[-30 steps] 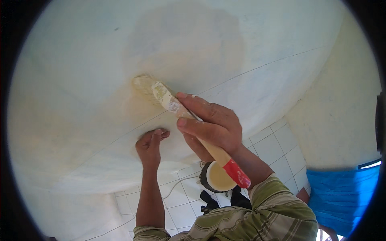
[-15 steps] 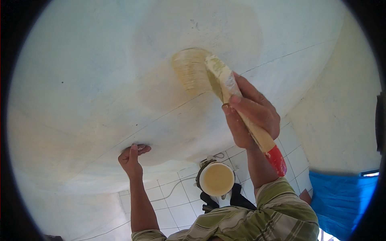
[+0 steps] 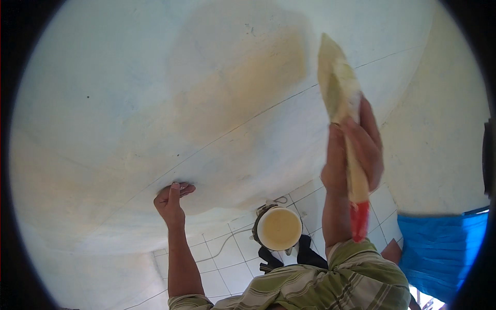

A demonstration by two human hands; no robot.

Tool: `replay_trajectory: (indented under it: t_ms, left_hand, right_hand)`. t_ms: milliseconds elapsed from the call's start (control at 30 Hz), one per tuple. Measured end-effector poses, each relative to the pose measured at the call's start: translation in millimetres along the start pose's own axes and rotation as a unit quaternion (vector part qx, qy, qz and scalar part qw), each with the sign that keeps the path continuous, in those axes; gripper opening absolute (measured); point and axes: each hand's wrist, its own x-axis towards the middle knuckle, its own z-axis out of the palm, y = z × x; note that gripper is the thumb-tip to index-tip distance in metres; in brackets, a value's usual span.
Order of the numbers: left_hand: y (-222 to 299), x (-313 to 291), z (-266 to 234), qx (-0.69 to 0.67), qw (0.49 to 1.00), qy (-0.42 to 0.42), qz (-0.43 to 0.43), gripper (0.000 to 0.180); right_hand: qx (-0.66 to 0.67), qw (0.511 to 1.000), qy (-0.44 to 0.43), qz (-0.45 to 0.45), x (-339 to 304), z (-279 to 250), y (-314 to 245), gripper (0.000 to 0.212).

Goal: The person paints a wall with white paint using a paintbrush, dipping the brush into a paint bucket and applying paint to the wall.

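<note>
My right hand (image 3: pixel 356 147) is closed around the wooden handle of a wide paintbrush (image 3: pixel 338 77). The handle ends in red, and the bristles point up, seen narrow and a little blurred. To the left of the brush, a darker, yellowish damp patch (image 3: pixel 263 67) shows on the pale wall (image 3: pixel 129 77). My left hand (image 3: pixel 170 202) rests against the wall lower down, empty as far as I can see, its fingers reaching out to the surface and the thumb on top.
A white bucket (image 3: pixel 279 229) of cream-coloured liquid stands below, just in front of my dark-clad feet (image 3: pixel 311 254). White tiles (image 3: pixel 235 279) cover the floor, with a thin cable (image 3: pixel 223 243) across them. Blue cloth (image 3: pixel 442 253) hangs at the lower right. A thin crack (image 3: pixel 248 120) crosses the wall.
My right hand has swung the paintbrush to the right, and the brush has turned more upright and edge-on. A yellowish stroke now shows where it was. My left hand has stayed about in place.
</note>
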Motion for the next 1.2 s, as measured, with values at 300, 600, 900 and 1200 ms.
replay_trajectory:
  t_ms: [300,600,900,1200]
  left_hand:
    - [13.3,-5.8,12.5,-0.02,1.0,-0.014,-0.005,0.025]
    - [4.9,-15.1,21.2,0.061,0.998,-0.005,-0.018,0.031]
    - [-157.9,-81.4,35.2,0.118,0.984,-0.118,-0.07,0.029]
    - [-297.6,-251.4,28.0,0.272,0.898,-0.265,-0.224,0.055]
  right_hand:
    - [0.253,0.954,-0.159,-0.018,-13.6,52.5,-70.6,0.025]
    - [0.1,0.982,-0.078,0.138,-2.4,-41.6,19.4,0.027]
    - [0.205,0.645,-0.303,0.671,-156.5,-97.7,-15.6,0.022]
    - [0.022,0.509,-0.786,0.351,-356.3,-125.0,-64.5,0.027]
